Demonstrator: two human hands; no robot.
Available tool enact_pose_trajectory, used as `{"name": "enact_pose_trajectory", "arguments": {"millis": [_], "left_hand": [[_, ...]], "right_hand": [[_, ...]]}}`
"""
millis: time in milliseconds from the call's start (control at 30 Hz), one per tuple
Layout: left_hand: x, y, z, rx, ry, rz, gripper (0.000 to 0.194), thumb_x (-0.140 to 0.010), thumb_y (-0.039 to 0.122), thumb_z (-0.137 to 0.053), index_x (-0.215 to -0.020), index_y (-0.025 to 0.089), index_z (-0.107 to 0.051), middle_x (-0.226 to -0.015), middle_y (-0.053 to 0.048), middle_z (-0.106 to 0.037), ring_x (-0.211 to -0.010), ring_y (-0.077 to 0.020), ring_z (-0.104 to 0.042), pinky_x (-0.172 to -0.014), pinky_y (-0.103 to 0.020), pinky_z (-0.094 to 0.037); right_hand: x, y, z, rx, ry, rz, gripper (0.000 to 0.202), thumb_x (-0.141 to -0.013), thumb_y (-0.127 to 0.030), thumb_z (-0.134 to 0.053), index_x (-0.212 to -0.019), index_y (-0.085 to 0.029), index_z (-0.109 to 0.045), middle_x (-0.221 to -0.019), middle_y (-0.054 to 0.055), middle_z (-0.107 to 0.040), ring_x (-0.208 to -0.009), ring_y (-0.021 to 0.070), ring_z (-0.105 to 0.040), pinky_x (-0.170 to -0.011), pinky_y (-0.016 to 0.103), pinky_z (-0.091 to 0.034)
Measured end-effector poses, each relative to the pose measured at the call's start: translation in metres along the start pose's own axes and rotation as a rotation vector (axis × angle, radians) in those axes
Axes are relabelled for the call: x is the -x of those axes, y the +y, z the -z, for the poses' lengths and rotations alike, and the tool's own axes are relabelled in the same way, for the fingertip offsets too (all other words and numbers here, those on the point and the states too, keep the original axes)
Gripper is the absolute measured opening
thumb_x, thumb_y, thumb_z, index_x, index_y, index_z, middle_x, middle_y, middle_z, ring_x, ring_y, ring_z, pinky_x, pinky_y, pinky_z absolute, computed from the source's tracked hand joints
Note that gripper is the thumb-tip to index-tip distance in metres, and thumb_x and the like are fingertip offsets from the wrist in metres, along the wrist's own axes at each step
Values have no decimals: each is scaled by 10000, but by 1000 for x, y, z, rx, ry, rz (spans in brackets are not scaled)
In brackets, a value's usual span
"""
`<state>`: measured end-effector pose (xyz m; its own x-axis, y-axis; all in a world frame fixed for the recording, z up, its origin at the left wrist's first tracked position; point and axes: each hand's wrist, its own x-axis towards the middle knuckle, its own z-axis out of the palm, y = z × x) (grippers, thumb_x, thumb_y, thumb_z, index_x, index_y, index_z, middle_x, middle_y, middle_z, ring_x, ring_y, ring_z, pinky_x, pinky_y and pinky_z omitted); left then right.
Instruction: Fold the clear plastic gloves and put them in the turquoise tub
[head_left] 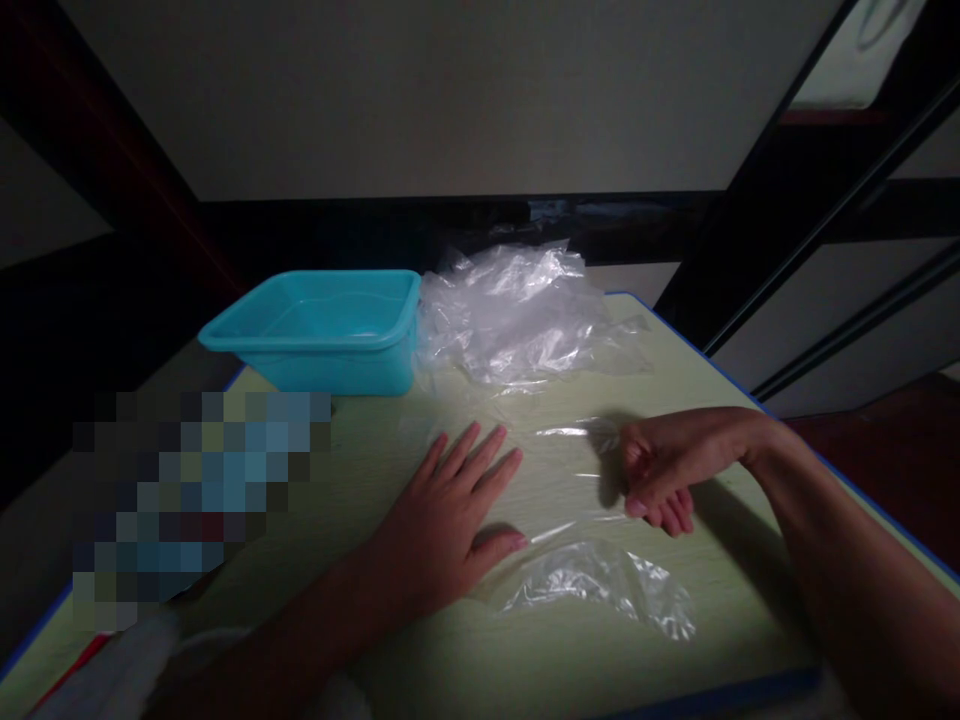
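Observation:
A clear plastic bag lies spread on the pale green table, its crinkled near edge catching the light. My left hand rests flat on the bag's left part, palm down, with fingers spread. Over the bag's right side is my right hand, wrist bent and fingers curled in toward the thumb. Whether any of the transparent film is between those fingers cannot be made out. Beyond both hands sits a crumpled heap of clear plastic bags.
A turquoise plastic basin stands at the table's back left, touching the heap. A pixelated blue item lies at the left. The table has a blue edge, with a pale panel behind it.

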<state>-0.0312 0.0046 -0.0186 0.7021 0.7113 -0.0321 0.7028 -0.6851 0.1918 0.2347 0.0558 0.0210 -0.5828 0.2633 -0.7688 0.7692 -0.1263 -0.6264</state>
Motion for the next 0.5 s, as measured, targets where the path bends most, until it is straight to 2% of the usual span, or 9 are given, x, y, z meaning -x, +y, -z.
{"name": "enact_pose_trajectory", "arguments": {"millis": [167,233,333,400,500], "left_hand": [[0,-3,0,-7,-11,6,621,-884,488,-431,-1411,196,-276,-1508,-82,-181,-1381,-298,-130,-1076,-547,-180],[1,-5,1,-14,5,12,635,-880,484,-440,-1414,187,-266,-1507,-85,-185,-1381,-299,-128,-1077,-552,-173],[2,-5,3,-12,47,9,660,-867,470,-467,-1414,166,-258,-1505,-102,-185,-1382,-302,-123,-1075,-558,-171],[2,-3,5,-6,82,-35,655,-866,456,-471,-1409,153,-266,-1505,-111,-176,-1385,-291,-112,-1083,-544,-168],[3,3,7,18,108,-143,603,-889,397,-446,-1397,112,-287,-1499,-123,-191,-1388,-248,-122,-1107,-469,-180]], "right_hand": [[8,-3,-4,-19,32,20,448,-667,-561,-664,-616,-119,-615,-535,4,-608,-526,105,-599,-534,226,-475],[12,-9,-6,-45,55,91,432,-693,-543,-654,-626,-118,-614,-552,4,-612,-541,102,-600,-562,229,-479],[14,-20,-12,-21,81,273,406,-754,-509,-616,-697,-107,-634,-624,27,-639,-599,107,-610,-600,234,-481],[11,-27,-17,6,55,355,392,-777,-486,-606,-754,-96,-644,-675,43,-652,-651,116,-619,-631,236,-482],[0,-33,-25,-5,-25,368,396,-780,-483,-605,-791,-88,-631,-708,43,-642,-703,123,-622,-681,237,-483]]}}
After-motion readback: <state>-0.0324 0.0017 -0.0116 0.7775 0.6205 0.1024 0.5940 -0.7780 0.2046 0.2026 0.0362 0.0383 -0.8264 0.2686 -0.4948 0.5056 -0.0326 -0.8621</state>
